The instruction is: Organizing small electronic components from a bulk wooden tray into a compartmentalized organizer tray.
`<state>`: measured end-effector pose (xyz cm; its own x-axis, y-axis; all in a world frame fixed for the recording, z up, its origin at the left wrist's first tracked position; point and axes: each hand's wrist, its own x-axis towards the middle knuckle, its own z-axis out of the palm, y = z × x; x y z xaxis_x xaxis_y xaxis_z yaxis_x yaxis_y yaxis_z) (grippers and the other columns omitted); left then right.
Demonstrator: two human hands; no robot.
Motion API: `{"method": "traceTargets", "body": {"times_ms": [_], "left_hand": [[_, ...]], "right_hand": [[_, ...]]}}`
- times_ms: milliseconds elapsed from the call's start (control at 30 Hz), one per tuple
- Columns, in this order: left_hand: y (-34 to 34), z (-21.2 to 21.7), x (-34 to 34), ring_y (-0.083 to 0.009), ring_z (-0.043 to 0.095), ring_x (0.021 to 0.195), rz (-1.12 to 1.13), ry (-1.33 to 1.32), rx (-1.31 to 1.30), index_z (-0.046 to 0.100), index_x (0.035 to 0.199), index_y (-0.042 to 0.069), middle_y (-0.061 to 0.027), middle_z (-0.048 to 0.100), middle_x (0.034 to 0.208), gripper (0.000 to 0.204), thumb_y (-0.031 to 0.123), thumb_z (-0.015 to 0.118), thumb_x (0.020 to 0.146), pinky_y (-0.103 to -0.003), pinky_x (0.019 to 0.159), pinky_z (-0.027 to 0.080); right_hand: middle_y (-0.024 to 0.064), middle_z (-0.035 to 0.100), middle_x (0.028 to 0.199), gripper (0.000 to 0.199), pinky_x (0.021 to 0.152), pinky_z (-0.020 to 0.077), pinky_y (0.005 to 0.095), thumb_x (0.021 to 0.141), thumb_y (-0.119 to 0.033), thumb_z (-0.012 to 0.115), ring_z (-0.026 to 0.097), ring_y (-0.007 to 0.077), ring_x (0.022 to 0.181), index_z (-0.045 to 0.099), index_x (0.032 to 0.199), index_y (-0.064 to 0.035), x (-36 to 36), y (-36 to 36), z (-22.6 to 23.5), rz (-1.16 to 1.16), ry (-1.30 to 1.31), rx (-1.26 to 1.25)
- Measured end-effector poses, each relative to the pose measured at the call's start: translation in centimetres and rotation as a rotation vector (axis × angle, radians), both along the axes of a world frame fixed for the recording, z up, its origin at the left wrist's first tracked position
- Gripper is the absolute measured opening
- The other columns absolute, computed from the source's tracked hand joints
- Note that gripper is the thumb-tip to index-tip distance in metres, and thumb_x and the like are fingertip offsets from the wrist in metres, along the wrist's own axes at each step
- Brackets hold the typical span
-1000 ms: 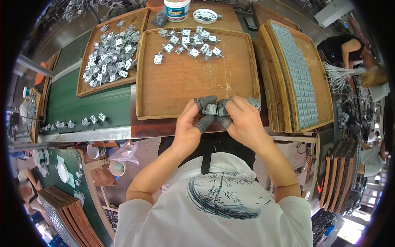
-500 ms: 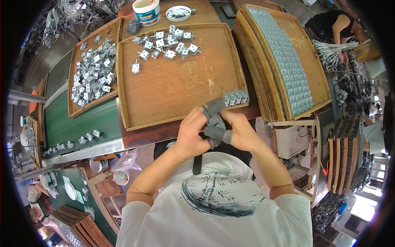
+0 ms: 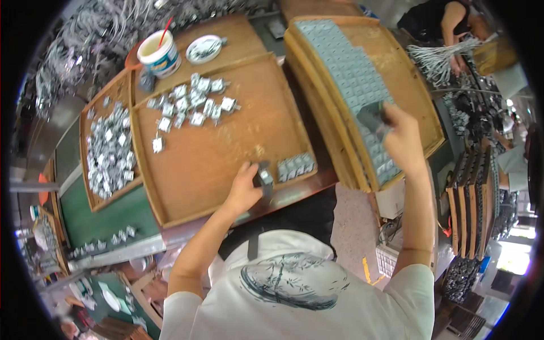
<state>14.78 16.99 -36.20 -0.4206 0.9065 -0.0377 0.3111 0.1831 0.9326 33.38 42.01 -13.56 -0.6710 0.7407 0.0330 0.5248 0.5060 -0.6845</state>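
Holding a small grey metal part [image 3: 264, 177], the left hand [image 3: 243, 190] has its grip closed at the near edge of the middle wooden tray [image 3: 226, 153]. Loose parts [image 3: 190, 105] lie far on this tray, and a short row [image 3: 296, 166] sits just beside the hand. To the right, the right hand [image 3: 403, 139] pinches another dark part [image 3: 374, 118] over the tray of ordered grey parts [image 3: 351, 73] on the table.

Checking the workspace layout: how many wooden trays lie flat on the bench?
3: left tray with loose parts, middle tray by the left hand, right tray under the right hand. More may be stacked beneath.
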Motion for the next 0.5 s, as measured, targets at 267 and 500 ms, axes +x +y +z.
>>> {"method": "traceTargets", "body": {"times_ms": [267, 500], "left_hand": [[2.0, -0.3, 0.4, -0.0222, 0.058, 0.1, -0.045, -0.268, -0.207, 0.057, 0.124, 0.002, -0.0112, 0.053, 0.115, 0.049, -0.002, 0.068, 0.077, -0.03, 0.08, 0.052], [-0.4, 1.3, 1.2, -0.0333, 0.047, 0.117, 0.085, -0.15, -0.172, 0.041, 0.14, 0.005, -0.0199, 0.04, 0.129, 0.072, -0.007, 0.062, 0.072, -0.035, 0.087, 0.051]], "right_hand": [[0.0081, 0.067, 0.08, 0.031, 0.068, 0.0452, 0.0303, 0.088, -0.026, 0.062, 0.059, 0.0166, 0.073, 0.068, 0.103, 0.0001, -5.5, 16.8, -1.9, -0.284, -0.005, 0.047], [0.0135, 0.067, 0.114, 0.039, 0.086, 0.0493, 0.0363, 0.084, -0.018, 0.061, 0.062, 0.0221, 0.099, 0.068, 0.12, -0.0053, -8.5, 29.4, -12.9, -0.176, 0.11, -0.079]]}}
